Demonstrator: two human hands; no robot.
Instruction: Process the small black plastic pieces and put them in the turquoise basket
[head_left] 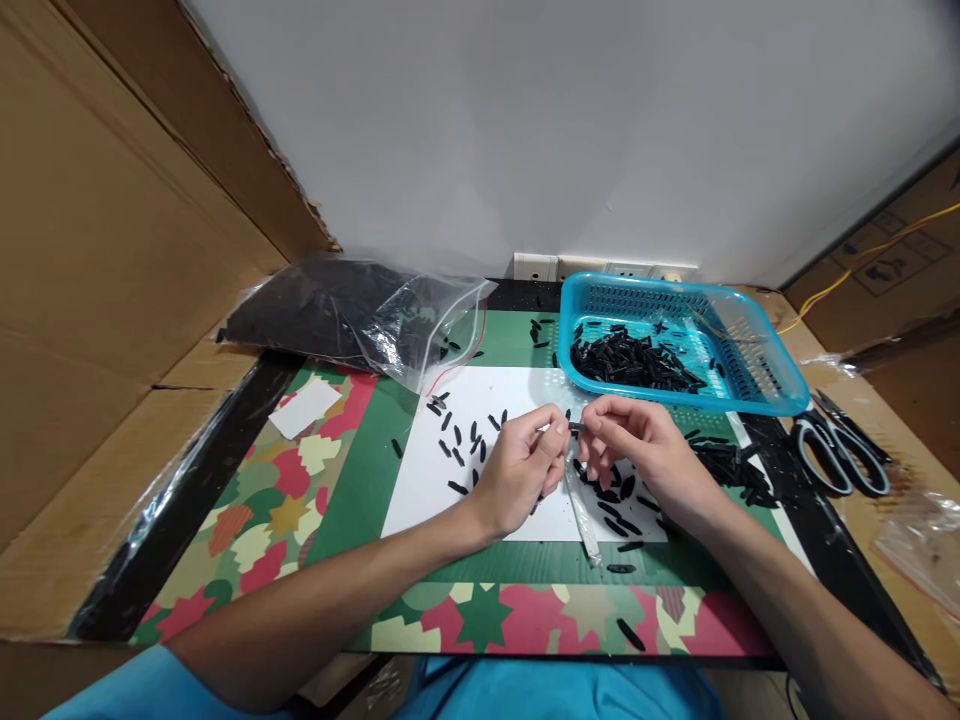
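I see both hands mid-sheet. Left hand [521, 470] and right hand [637, 455] pinch one short black plastic sleeve piece [576, 427] between their fingertips, over the white paper sheet [517, 395]. A thin clear plastic strip [583, 515] hangs under it. Blue perforated plastic basket [750, 370] at 1 o'clock holds a moderate pile; loose black pieces [461, 445] at 9 o'clock and the clear zip bag of black pieces [352, 315] at 11 suggest plenty left.

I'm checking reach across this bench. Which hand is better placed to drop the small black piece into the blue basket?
Probably the right hand: it pinches the black piece together with the left hand, and the blue basket lies on its side, just beyond it.
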